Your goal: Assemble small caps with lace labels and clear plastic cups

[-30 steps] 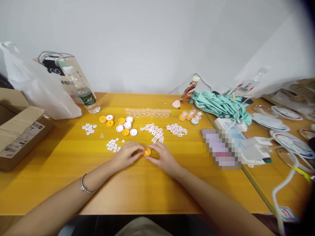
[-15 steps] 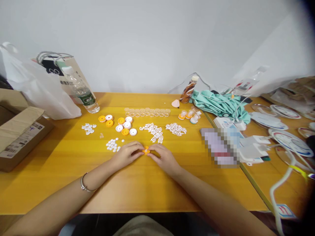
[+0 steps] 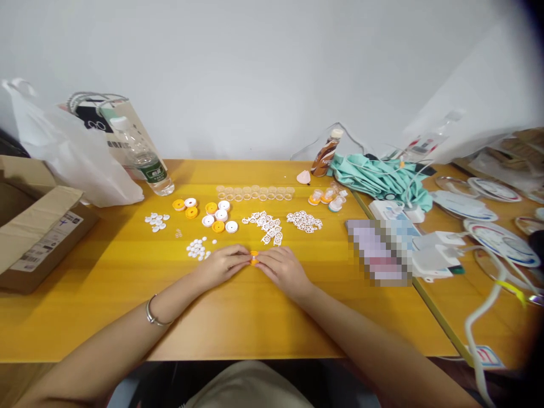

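Note:
Between my hands is a small orange round plastic cap (image 3: 254, 258) with a pale piece at its middle. My left hand (image 3: 223, 265) pinches its left side between thumb and fingers. From the right, my right hand (image 3: 285, 272) has its fingers closed on the same cap, covering part of it. Just left of my left hand lie small white discs (image 3: 196, 248). Beyond my hands are white lattice-like pieces (image 3: 271, 228), with another pile of lattice-like pieces (image 3: 304, 221) to the right. Orange and white round caps (image 3: 218, 226) sit behind my left hand.
A row of clear cups (image 3: 255, 194) stands farther back, with assembled orange-based pieces (image 3: 315, 197) right of it. On the left are a water bottle (image 3: 155, 173) and a cardboard box (image 3: 55, 238). A blurred phone-like slab (image 3: 378, 252), teal cloth (image 3: 378, 178) and cables lie right.
My right fingers have closed in over the orange cap, hiding more of it. The cap now looks tilted between my hands. The camera view has shifted slightly.

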Demonstrator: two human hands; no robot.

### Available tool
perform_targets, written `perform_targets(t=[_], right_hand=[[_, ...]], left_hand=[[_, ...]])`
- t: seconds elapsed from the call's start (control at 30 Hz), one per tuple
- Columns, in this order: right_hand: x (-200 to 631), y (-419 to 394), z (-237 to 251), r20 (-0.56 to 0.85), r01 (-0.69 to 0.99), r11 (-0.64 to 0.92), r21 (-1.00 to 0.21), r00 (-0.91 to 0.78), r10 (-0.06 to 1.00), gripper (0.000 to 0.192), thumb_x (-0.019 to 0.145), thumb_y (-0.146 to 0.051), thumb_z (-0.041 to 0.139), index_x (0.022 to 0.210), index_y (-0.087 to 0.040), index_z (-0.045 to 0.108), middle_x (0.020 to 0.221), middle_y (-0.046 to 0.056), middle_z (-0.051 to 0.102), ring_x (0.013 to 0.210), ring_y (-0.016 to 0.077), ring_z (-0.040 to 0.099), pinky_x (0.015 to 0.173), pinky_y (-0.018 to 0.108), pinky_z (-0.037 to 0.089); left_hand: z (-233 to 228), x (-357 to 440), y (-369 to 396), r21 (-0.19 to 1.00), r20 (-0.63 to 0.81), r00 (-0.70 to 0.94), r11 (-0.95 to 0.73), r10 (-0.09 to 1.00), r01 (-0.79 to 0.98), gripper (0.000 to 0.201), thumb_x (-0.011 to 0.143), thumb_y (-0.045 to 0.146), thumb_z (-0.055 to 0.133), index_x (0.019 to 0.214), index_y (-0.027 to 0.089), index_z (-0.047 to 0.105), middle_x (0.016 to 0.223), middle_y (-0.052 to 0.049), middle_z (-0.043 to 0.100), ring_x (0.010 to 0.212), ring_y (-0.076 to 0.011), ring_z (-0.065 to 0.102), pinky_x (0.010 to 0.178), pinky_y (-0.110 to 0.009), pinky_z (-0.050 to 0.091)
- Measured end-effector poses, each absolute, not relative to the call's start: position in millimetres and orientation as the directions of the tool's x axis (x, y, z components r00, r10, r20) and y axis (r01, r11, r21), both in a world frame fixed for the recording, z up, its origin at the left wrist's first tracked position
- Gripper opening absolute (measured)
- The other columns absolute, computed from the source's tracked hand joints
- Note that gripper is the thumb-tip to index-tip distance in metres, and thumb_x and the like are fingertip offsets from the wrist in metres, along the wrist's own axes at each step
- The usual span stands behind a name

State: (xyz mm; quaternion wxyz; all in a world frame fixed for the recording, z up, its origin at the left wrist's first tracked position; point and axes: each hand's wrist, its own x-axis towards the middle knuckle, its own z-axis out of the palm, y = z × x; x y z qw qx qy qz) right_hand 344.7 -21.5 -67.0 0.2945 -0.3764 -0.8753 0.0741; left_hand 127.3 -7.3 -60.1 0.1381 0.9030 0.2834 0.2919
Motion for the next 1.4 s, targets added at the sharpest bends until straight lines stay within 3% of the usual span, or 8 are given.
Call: perform_targets(t=[0.33,0.5,0.93,1.4], right_hand=[[341.4,-14.0,-71.3,0.477,0.609,0.696,-0.381,-0.515,0.712,0.019,0.091,-0.028,0.050,0.100,-0.023,0.066,0.098,0.004,0.072,0.088,0.0185,0.063,0.080,0.035,0.042],[345.9,-5.6,-67.6,0.473,0.549,0.744,-0.382,-0.576,0.667,0.019,0.091,-0.026,0.050,0.100,-0.025,0.066,0.101,0.004,0.071,0.089,0.0185,0.064,0.080,0.035,0.043],[346.7,-6.2,-66.3,0.410,0.547,0.813,-0.197,-0.708,0.575,0.029,0.095,-0.020,0.036,0.105,-0.021,0.063,0.103,0.008,0.067,0.091,0.0187,0.059,0.084,0.037,0.044],[342.9,-7.2,-65.0,0.455,0.520,0.741,-0.425,-0.586,0.671,0.016,0.088,-0.026,0.052,0.098,-0.022,0.064,0.101,0.006,0.068,0.091,0.0201,0.061,0.085,0.038,0.046]], left_hand=[[-59.9,124.3,-3.9,0.344,0.459,0.675,-0.816,0.578,0.465,0.024,0.092,0.019,0.045,0.108,0.017,0.062,0.103,-0.011,0.064,0.093,-0.0157,0.063,0.081,-0.029,0.054],[-59.1,123.2,-2.2,0.297,0.468,0.685,-0.829,0.558,0.473,0.025,0.092,0.019,0.044,0.110,0.016,0.061,0.103,-0.011,0.065,0.092,-0.0152,0.064,0.080,-0.028,0.055],[-56.5,121.2,-6.9,0.172,0.381,0.733,-0.822,0.563,0.542,0.027,0.094,0.021,0.039,0.109,0.014,0.061,0.104,-0.010,0.064,0.093,-0.0172,0.063,0.083,-0.032,0.054],[-59.1,117.6,-7.9,0.095,0.374,0.760,-0.837,0.531,0.539,0.027,0.093,0.017,0.040,0.113,0.014,0.058,0.108,-0.011,0.063,0.095,-0.0180,0.063,0.082,-0.032,0.055]])
